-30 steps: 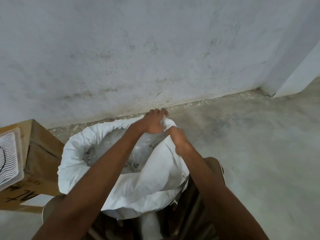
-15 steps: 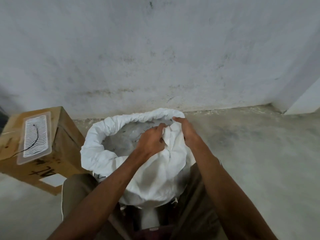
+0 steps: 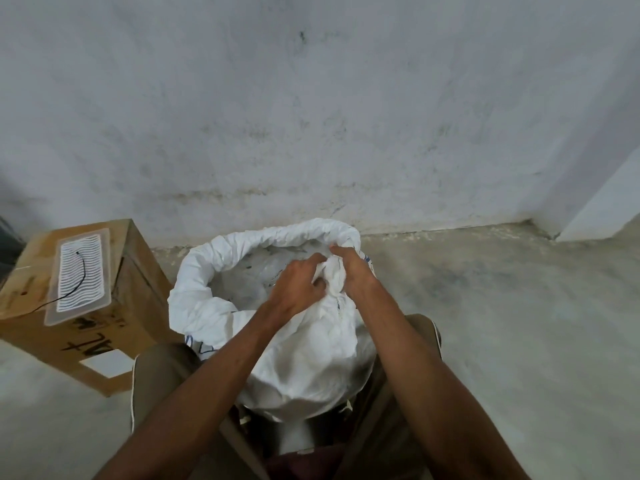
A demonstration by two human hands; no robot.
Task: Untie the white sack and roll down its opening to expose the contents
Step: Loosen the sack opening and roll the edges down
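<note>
The white sack (image 3: 304, 362) stands on the floor between my knees, its mouth open. Its far and left rim (image 3: 242, 242) is rolled into a thick cuff. Clear plastic contents (image 3: 252, 275) show inside. My left hand (image 3: 298, 285) grips a bunch of the sack's near-right edge. Beside it, my right hand (image 3: 351, 271) pinches the same bunched fabric from the right. The two hands almost touch.
A cardboard box (image 3: 86, 306) stands to the left of the sack, with a flat clear plastic package (image 3: 81, 271) on top. A grey wall (image 3: 311, 116) rises just behind the sack. Bare concrete floor (image 3: 519, 306) stretches to the right.
Both hands have moved from the far rim back toward me along the right side, gathering the fabric there. The view has tilted up, showing more of the box.
</note>
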